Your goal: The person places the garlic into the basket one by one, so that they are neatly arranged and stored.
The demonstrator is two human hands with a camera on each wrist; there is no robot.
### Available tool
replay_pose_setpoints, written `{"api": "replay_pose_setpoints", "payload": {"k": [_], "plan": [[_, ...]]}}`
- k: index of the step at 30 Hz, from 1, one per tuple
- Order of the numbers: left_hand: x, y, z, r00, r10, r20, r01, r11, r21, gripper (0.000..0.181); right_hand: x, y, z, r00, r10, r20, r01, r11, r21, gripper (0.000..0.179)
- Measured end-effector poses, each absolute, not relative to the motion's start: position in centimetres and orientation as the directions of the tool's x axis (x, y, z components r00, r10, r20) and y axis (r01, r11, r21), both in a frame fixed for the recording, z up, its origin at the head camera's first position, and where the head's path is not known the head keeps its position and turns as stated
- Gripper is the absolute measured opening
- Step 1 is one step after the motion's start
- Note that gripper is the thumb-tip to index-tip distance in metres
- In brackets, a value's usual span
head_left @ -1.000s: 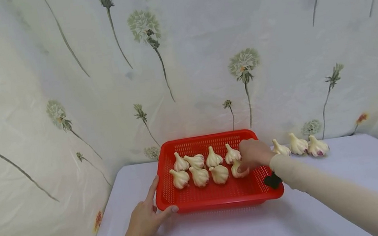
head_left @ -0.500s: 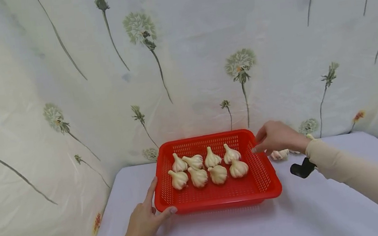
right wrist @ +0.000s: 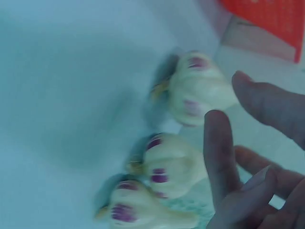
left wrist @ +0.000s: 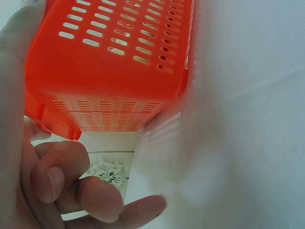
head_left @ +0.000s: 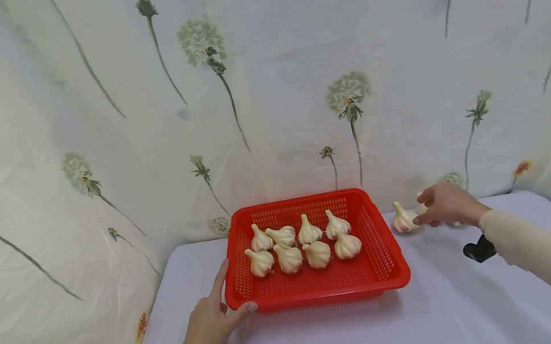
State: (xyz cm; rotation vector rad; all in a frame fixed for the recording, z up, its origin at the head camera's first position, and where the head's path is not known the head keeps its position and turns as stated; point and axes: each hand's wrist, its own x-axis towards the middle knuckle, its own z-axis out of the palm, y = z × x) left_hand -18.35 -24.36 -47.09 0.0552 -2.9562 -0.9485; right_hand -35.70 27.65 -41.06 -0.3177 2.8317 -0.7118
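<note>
A red plastic basket (head_left: 321, 293) holds several garlic bulbs (head_left: 289, 259), laid in two rough rows towards its back. My left hand (head_left: 210, 320) touches the basket's near left corner. Its index finger lies along the left side, its thumb at the front rim; the other fingers bend loosely below the rim in the left wrist view. To the right of the basket, my right hand (head_left: 447, 202) is above the table with thumb and fingers apart, holding nothing. Just left of its fingertips stands a garlic bulb (head_left: 403, 218). Three bulbs, including a purple-marked garlic bulb (right wrist: 169, 167), show in the right wrist view.
A white cloth covers the table (head_left: 337, 339). Close behind the basket hangs a pale curtain (head_left: 278, 108) with a dandelion print, and it continues along the left side. The basket's front part shows bare red mesh.
My right hand has let go of a garlic bulb in the basket's front row, then moved right, out over the rim to the bulbs on the table. My left hand stays at the corner.
</note>
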Motion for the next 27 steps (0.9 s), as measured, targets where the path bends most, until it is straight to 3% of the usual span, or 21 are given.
{"api": "replay_pose_setpoints", "payload": {"k": [7,21,27], "plan": [[-18.4,-24.4,-47.3,-0.998,-0.039,0.040,-0.009,0.818,0.575,0.098,-36.1,29.0,-43.9,-0.944,-0.277,-0.181,-0.135,0.823,-0.551,0.071],[-18.3,-24.5,-47.1,-0.998,-0.045,0.037,-0.016,0.820,0.572,0.098,-36.2,27.8,-47.0,-0.954,-0.297,-0.045,-0.213,0.774,-0.596,0.074],[-18.3,-24.4,-47.2,-0.998,-0.042,0.041,-0.011,0.819,0.573,0.099,-36.2,27.2,-47.9,-0.961,-0.274,0.020,-0.241,0.805,-0.543,0.075]]}}
